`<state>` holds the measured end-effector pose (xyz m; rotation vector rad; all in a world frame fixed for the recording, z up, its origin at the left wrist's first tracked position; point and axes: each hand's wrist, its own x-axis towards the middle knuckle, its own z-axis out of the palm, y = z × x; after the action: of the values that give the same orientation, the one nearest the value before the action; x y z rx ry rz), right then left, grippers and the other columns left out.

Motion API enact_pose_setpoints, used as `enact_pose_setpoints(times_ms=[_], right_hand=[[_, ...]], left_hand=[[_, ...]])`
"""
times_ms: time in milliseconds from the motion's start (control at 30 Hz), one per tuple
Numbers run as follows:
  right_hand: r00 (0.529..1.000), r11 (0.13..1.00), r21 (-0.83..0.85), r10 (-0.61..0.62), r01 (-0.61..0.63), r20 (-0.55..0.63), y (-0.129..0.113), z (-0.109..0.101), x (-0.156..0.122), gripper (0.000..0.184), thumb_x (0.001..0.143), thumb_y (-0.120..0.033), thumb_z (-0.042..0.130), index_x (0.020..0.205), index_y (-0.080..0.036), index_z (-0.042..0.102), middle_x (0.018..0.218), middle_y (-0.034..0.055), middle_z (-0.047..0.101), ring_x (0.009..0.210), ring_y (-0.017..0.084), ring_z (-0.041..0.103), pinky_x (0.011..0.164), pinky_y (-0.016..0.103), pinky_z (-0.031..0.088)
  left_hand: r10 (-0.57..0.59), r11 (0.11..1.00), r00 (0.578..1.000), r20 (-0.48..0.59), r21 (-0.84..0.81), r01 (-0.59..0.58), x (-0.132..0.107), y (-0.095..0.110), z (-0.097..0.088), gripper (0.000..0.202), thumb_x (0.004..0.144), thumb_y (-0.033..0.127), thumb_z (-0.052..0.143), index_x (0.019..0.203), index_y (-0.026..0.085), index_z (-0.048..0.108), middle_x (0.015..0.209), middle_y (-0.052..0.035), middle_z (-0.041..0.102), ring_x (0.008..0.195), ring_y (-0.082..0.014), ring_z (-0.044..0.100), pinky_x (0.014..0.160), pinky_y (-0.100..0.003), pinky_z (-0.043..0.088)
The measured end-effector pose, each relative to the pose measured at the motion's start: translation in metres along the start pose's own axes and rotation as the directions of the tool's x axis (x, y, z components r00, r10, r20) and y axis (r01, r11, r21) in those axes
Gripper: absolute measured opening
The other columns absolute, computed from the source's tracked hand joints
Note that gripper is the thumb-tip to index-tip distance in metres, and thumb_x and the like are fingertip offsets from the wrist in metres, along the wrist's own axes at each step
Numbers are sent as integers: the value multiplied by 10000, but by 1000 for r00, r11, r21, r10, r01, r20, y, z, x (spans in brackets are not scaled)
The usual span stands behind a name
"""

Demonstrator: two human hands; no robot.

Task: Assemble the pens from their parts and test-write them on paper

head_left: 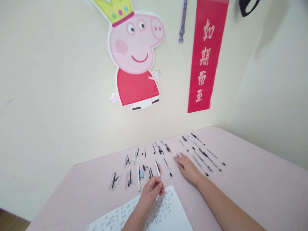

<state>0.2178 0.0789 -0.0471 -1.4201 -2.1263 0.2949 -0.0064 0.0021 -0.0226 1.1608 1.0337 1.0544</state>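
"Pens [204, 153] lie in slanting rows at the right of the table [252, 179], in the head view. What could go wrong?"

"A careless sweep, I'd say. The right hand [190, 168] lies palm down just left of them, fingers stretched forward and a little apart over some small part [177, 155]. Swinging the right forearm [223, 202] sideways could knock the nearest thin pen [200, 165] out of line or set it rolling."

"Is it pinching that part?"

"Can't tell; the fingertips cover most of it."

"And the left hand [152, 189]?"

"Over the far end of the sheet [179, 215], fingers curled in. Whether they pinch anything, I can't tell either: the hand hides its own palm. Loose parts [150, 172] lie just beyond its knuckles, so a forward nudge could scatter or mix them."

"Would the sheet matter?"

"Perhaps. The left forearm [135, 218] crosses it; if the arm rubs there, the sheet might slide towards those parts."

"What else is hard to read?"

"The writing [163, 205] is blurred, and the sheet's near edge is cut off. The clusters [114, 181] at the far left are too small to sort: dark sticks beside clear pieces, joined or not. Up on the wall [48, 80], the pig's crown [117, 9], the banner [204, 64] and a black thing [244, 11] I can't name all run out of frame."
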Motion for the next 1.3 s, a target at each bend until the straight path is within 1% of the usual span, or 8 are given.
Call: enact_pose_setpoints(times_ms=[233,400,533,800,1033,1167,1233,1300], right_hand=[[997,999,13,-31,32,-66,-11,-7,1,417,731,-104,488,1122,-178,613,1093,83,649,1204,244,427,1053,447,255],[987,995,-82,-64,52,-147,-13,-10,1,371,712,-135,536,1071,-168,626,1052,90,644,1096,246,487,1009,415,306],[990,987,-159,-38,16,-137,-16,-15,1,271,730,-147,540,977,-165,651,881,83,642,905,221,532,894,361,383],[990,980,-196,-57,31,-127,-28,-14,1,217,743,-111,502,853,-184,674,744,61,627,808,203,529,974,376,292],[981,999,29,-7,13,-193,-37,-11,-1,236,735,-159,526,933,-177,654,790,59,646,820,210,553,809,344,411],[978,973,218,-28,74,-205,-57,-6,-6,255,747,-165,536,981,-190,634,808,46,653,833,198,572,803,337,430],[975,951,287,-56,118,-217,-71,-5,-9,256,747,-158,546,986,-197,629,822,44,653,831,191,577,802,334,435],[970,927,333,-102,174,-222,-83,-3,-13,248,743,-148,559,976,-203,626,814,39,650,822,185,576,803,332,434]], left_hand=[[14,1000,1000,6,-10,-14,0,-1,0,198,696,323,646,645,162,542,584,0,576,534,-96,485,547,-219,361],[21,1000,1000,7,-8,-21,0,-2,0,212,711,340,640,642,161,548,596,-8,587,543,-96,494,555,-219,370],[16,1000,1000,6,-2,-16,0,-1,1,238,717,372,633,640,162,552,602,-11,589,544,-97,499,555,-220,377],[21,1000,1000,-6,7,-21,-3,6,3,275,713,409,632,641,150,571,593,-13,583,545,-98,498,564,-220,377],[35,998,998,-56,-48,-38,1,2,6,266,697,402,647,649,154,564,578,-4,586,520,-92,503,536,-213,369],[-58,991,984,-170,-126,37,7,7,12,328,600,394,726,775,151,594,622,3,605,504,-98,531,510,-215,385],[-127,978,968,-214,-191,86,7,12,17,390,598,367,739,903,161,609,693,-10,624,602,-125,588,576,-236,436],[-160,951,970,-183,-292,102,4,16,23,385,633,380,719,927,155,614,773,-40,646,656,-128,601,629,-250,460]])
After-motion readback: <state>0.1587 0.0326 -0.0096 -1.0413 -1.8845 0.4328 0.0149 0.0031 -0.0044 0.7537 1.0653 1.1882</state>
